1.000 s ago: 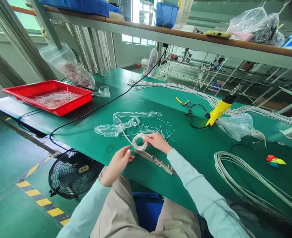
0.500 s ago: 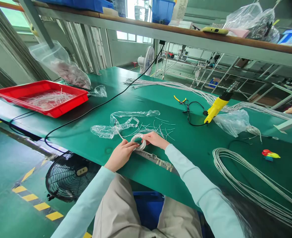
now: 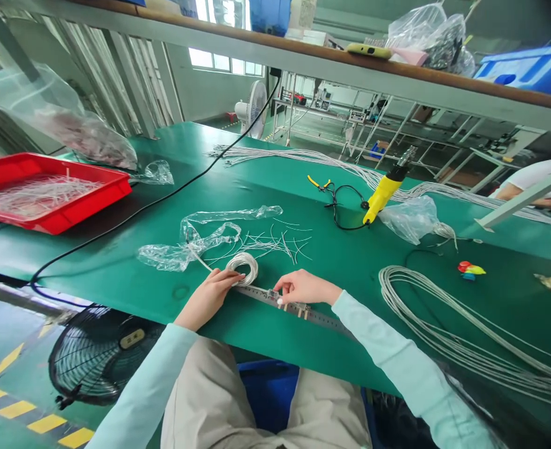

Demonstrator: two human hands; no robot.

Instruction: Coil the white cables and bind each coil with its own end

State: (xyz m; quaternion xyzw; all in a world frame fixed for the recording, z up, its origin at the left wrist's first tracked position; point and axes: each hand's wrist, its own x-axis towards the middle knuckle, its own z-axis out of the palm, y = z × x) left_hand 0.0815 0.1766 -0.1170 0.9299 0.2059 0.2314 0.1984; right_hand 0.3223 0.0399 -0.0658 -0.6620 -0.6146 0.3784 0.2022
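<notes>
Near the middle of the surface (image 3: 350, 262), a white cable coil (image 3: 253, 268) sits at the left end of a metal ruler (image 3: 324, 319). The left hand (image 3: 214, 293) has its fingers closed on the coil's near left edge, gripping it. The right hand (image 3: 307, 288) is well apart from the coil, its fingertips drawn together at a small clear fitting (image 3: 273, 294) on the ruler; whether it grips that piece I cannot tell.

As far as can be judged, the winding of this one cable looks largely done: the turns lie in a compact ring, with a straight tail (image 3: 201, 259) running left to the crumpled clear plastic (image 3: 163, 257). Whether anything fastens the ring is too small to tell, so securing it may be left.

Thin white strands (image 3: 275, 244) lie loose just beyond the coil, apart from both hands. Other cable appears unworked: wide loops (image 3: 425, 312) on the right and a long bundle (image 3: 303, 156) along the far side, neither wound into a small ring.
</notes>
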